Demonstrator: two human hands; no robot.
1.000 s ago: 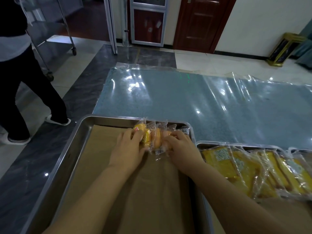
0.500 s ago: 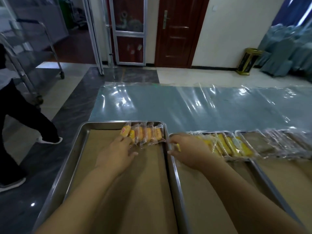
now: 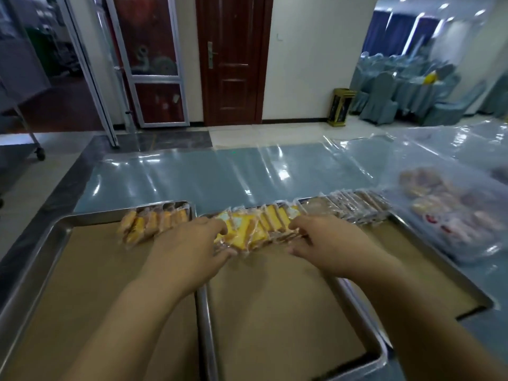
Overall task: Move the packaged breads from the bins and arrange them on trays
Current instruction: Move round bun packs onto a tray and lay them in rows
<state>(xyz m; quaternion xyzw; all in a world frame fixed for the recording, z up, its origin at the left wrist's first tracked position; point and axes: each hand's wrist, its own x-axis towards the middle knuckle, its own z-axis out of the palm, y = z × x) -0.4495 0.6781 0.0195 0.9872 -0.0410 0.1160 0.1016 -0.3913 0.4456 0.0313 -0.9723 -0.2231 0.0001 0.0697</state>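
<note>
Three steel trays lined with brown paper lie side by side on the table. On the middle tray [image 3: 379,361], a row of yellow packaged breads [image 3: 255,229] stands along the far edge. My left hand [image 3: 189,248] presses the row's left end and my right hand [image 3: 327,243] its right end, fingers curled on the wrappers. The left tray [image 3: 33,259] holds a short row of orange packaged breads [image 3: 154,224] at its far right corner. The right tray [image 3: 439,273] carries a row of brown packaged breads [image 3: 354,207] along its far edge.
A clear plastic bag of round packaged breads [image 3: 456,215] lies right of the trays. Glossy plastic sheeting [image 3: 220,174] covers the table beyond them. A metal cart [image 3: 33,144] stands far left, a bin [image 3: 341,108] by the wall, covered chairs [image 3: 412,92] far right.
Both hands left the orange breads on the left tray and moved right to the yellow row on the middle tray. The view swung right; the person at left is out of sight.
</note>
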